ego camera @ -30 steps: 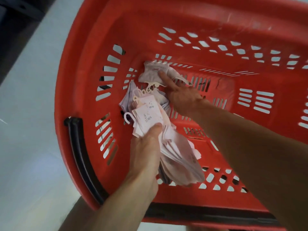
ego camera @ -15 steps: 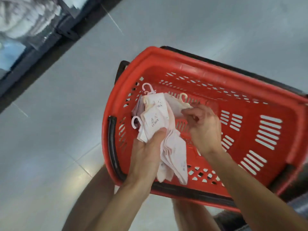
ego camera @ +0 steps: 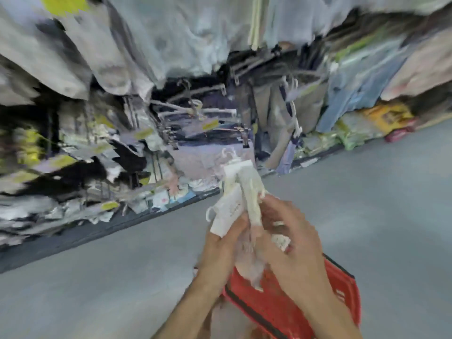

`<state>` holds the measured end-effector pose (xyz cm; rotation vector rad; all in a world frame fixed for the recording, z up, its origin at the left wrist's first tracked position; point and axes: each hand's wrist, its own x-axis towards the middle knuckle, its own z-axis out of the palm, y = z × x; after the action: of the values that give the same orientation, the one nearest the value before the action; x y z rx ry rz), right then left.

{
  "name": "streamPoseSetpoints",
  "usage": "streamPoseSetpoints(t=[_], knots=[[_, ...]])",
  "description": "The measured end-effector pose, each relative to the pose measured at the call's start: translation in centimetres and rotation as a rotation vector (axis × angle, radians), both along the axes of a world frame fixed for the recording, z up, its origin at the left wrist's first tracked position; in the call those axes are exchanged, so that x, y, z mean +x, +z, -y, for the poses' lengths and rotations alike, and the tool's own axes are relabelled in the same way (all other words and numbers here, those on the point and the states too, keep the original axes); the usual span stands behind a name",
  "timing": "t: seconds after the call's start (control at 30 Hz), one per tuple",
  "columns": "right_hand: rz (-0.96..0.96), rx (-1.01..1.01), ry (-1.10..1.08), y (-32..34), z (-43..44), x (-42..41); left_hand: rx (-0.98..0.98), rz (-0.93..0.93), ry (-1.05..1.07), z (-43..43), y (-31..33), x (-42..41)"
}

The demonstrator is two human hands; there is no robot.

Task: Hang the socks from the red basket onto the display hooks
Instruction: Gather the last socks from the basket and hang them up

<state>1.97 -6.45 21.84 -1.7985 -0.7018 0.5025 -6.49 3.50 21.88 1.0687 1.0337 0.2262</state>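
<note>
A bundle of pale pink socks [ego camera: 241,192] with white card labels and small plastic hangers is raised in front of me. My left hand [ego camera: 220,250] grips the bundle from below, thumb over a label. My right hand [ego camera: 291,243] holds the bundle's right side, fingers curled round the fabric. The red basket [ego camera: 281,307] with its black handle lies on the floor below my hands, mostly hidden by my arms. The display hooks [ego camera: 195,111] stick out of the rack ahead, several of them bare. The picture is blurred.
A rack full of hanging clothes and packaged goods [ego camera: 97,148] fills the top and left. Its dark base [ego camera: 97,231] runs diagonally across the grey floor [ego camera: 354,204]. Yellow and red packs [ego camera: 389,121] lie at the far right.
My view has swung up from the basket to the rack. Both hands have lifted the sock bundle out of the basket, and my right hand has added its sock to the bundle.
</note>
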Motion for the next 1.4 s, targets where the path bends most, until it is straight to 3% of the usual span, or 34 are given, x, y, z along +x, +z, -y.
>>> streamPoseSetpoints(t=[0.17,0.4,0.7,0.87,1.1,1.4], knots=[[0.074,0.159,0.136,15.0,-4.3,-1.8,0.109,0.158,-0.046,-4.7,14.6,-5.2],[0.182,0.109,0.207,26.5,-10.8,-9.8,0.225,0.257,-0.097,-10.5,24.3,-13.7],[0.085,0.18,0.282,30.5,-18.8,-20.2,0.288,0.382,0.016,-18.0,27.3,-25.1],[0.161,0.244,0.204,31.7,-21.6,-22.3,0.303,0.416,0.062,-21.3,28.0,-27.5],[0.004,0.39,0.135,33.1,-23.0,-19.1,0.29,0.491,0.023,-23.8,30.1,-25.6],[-0.006,0.434,0.191,34.5,-28.7,-11.6,0.324,0.55,-0.022,-28.7,32.8,-17.7]])
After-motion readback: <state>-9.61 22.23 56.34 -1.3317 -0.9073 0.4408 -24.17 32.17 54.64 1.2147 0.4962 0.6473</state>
